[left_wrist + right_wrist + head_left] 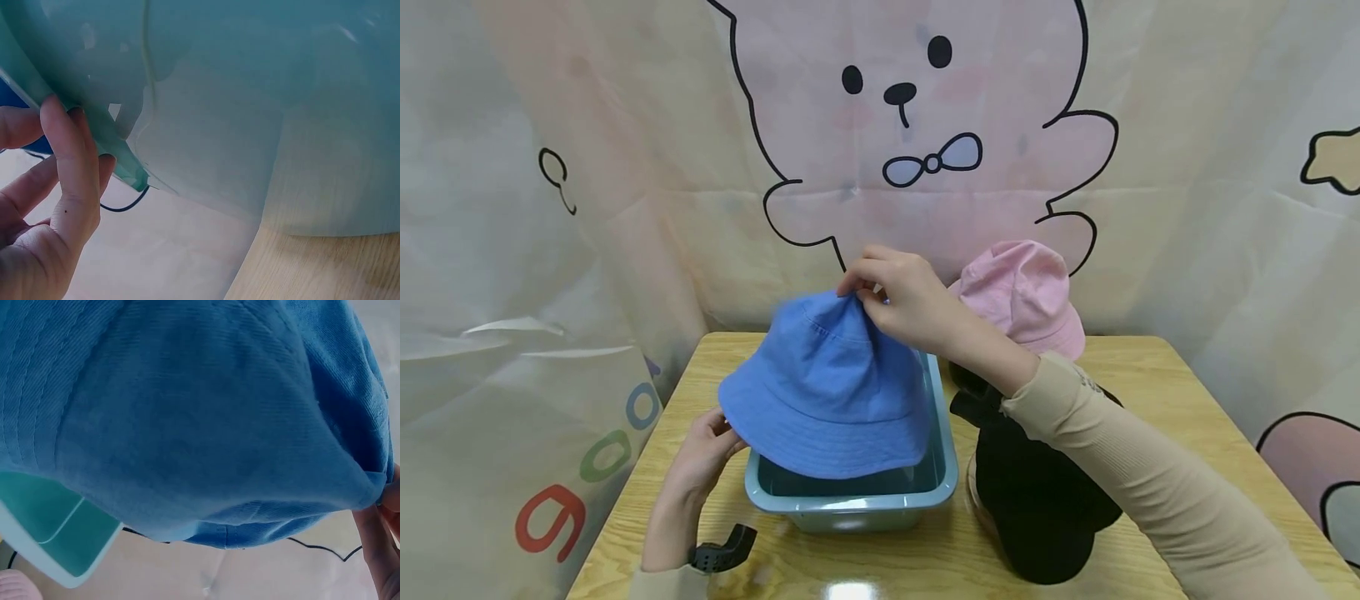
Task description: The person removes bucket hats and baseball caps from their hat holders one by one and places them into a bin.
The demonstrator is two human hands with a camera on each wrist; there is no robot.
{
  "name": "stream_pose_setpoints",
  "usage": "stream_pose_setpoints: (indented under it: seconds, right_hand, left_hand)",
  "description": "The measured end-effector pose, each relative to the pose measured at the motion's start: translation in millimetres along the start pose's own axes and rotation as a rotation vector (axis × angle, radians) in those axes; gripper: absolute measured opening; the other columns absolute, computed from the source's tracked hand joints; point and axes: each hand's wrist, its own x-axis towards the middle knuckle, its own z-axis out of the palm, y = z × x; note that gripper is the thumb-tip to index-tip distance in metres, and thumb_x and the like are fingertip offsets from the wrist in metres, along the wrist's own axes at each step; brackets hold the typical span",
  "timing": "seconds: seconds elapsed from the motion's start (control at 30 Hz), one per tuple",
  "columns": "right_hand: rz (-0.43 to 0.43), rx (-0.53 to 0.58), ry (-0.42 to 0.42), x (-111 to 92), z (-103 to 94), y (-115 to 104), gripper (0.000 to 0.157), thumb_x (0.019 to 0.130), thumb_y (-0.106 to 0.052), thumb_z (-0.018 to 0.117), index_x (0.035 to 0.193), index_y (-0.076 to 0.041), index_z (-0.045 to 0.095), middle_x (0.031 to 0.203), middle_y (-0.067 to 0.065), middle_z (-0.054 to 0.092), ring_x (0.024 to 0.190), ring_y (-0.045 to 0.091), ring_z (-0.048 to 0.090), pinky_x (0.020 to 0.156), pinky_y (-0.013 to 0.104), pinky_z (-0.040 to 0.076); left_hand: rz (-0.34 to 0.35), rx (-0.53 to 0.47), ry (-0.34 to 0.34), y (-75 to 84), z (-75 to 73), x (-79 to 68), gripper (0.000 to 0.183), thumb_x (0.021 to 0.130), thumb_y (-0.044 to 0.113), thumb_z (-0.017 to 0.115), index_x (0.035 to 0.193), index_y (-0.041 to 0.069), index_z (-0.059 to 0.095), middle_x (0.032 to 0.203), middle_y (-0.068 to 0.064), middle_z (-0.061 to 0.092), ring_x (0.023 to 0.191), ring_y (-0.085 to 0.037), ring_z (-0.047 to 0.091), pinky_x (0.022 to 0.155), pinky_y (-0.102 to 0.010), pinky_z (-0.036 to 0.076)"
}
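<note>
A blue bucket hat hangs crown up over the light-blue plastic basin, hiding much of its inside. My right hand pinches the top of the crown between thumb and fingers, and the cloth is drawn into folds there. The right wrist view has the gathered tip of the hat between the fingers at the right edge. Left of the basin, my left hand grips its rim under the hat's brim. In the left wrist view, the fingers bend over the rim.
To the basin's right on the wooden table lie a black cap and other dark headwear, partly behind my right forearm. A pink cap stands at the back right. A printed cloth hangs behind the table.
</note>
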Motion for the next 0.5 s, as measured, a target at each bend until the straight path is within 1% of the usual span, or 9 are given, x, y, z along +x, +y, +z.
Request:
stream_pose_setpoints:
  seconds: [0.03, 0.07, 0.17, 0.2, 0.27, 0.37, 0.43, 0.5]
  right_hand:
    - [0.007, 0.004, 0.0, -2, 0.4, 2, 0.021, 0.088, 0.005, 0.056, 0.09, -0.008, 0.072, 0.089, 0.003, 0.064, 0.078, 0.013, 0.057, 0.071, 0.028, 0.051]
    - [0.013, 0.004, 0.003, -4, 0.6, 5, 0.02, 0.087, 0.005, 0.056, 0.09, -0.008, 0.072, 0.089, 0.003, 0.064, 0.079, 0.013, 0.058, 0.072, 0.028, 0.052]
    - [0.022, 0.013, 0.014, -9, 0.2, 12, 0.021, 0.086, 0.007, 0.057, 0.089, -0.007, 0.071, 0.089, 0.004, 0.065, 0.08, 0.014, 0.059, 0.074, 0.028, 0.054]
    - [0.023, 0.017, 0.016, -11, -0.1, 15, 0.021, 0.086, 0.007, 0.057, 0.089, -0.007, 0.071, 0.089, 0.004, 0.065, 0.08, 0.014, 0.059, 0.074, 0.028, 0.054]
    - [0.023, 0.019, 0.017, -13, -1.1, 20, 0.021, 0.085, 0.008, 0.056, 0.088, -0.006, 0.071, 0.088, 0.005, 0.065, 0.081, 0.015, 0.059, 0.074, 0.03, 0.054]
    - [0.038, 0.019, 0.007, -16, -3.6, 27, 0.021, 0.084, 0.009, 0.056, 0.087, -0.006, 0.071, 0.088, 0.005, 0.066, 0.081, 0.015, 0.059, 0.074, 0.031, 0.054]
    - [0.059, 0.012, -0.005, -19, -5.8, 31, 0.021, 0.085, 0.009, 0.056, 0.087, -0.006, 0.071, 0.089, 0.005, 0.065, 0.082, 0.016, 0.059, 0.074, 0.032, 0.054]
    - [0.089, 0.002, -0.022, -21, -8.5, 33, 0.021, 0.085, 0.008, 0.057, 0.088, -0.007, 0.071, 0.089, 0.005, 0.065, 0.083, 0.016, 0.059, 0.075, 0.031, 0.053]
  left_hand:
    - [-0.011, 0.001, -0.003, 0.1, 0.2, 0.1, 0.027, 0.096, 0.007, 0.055, 0.106, 0.03, 0.065, 0.1, 0.013, 0.061, 0.089, -0.003, 0.061, 0.08, -0.02, 0.052]
    - [-0.019, 0.004, -0.007, 0.3, 0.4, 0.2, 0.026, 0.096, 0.008, 0.055, 0.112, 0.027, 0.064, 0.103, 0.013, 0.061, 0.091, -0.002, 0.062, 0.081, -0.02, 0.053]
    - [-0.049, 0.025, -0.011, 1.4, 1.0, 0.8, 0.037, 0.097, 0.011, 0.055, 0.134, 0.012, 0.053, 0.114, 0.016, 0.058, 0.097, -0.001, 0.063, 0.083, -0.02, 0.053]
    - [-0.061, 0.035, -0.01, 1.9, 1.1, 0.9, 0.043, 0.097, 0.013, 0.055, 0.139, 0.007, 0.048, 0.116, 0.016, 0.057, 0.099, 0.0, 0.063, 0.084, -0.019, 0.052]
    - [-0.086, 0.057, -0.001, 2.9, 1.4, 1.2, 0.051, 0.097, 0.016, 0.056, 0.142, -0.002, 0.041, 0.118, 0.017, 0.056, 0.1, 0.0, 0.062, 0.085, -0.018, 0.052]
    - [-0.103, 0.082, 0.007, 3.3, 0.9, 1.7, 0.052, 0.096, 0.018, 0.057, 0.141, -0.003, 0.041, 0.119, 0.015, 0.055, 0.098, -0.002, 0.062, 0.085, -0.018, 0.052]
    - [-0.088, 0.087, -0.001, 3.0, 0.1, 2.1, 0.051, 0.096, 0.018, 0.057, 0.141, -0.002, 0.042, 0.122, 0.016, 0.055, 0.098, -0.003, 0.062, 0.085, -0.018, 0.052]
    - [-0.058, 0.085, -0.017, 2.2, -0.9, 2.6, 0.05, 0.097, 0.016, 0.056, 0.141, -0.002, 0.042, 0.125, 0.017, 0.054, 0.099, -0.003, 0.063, 0.086, -0.019, 0.053]
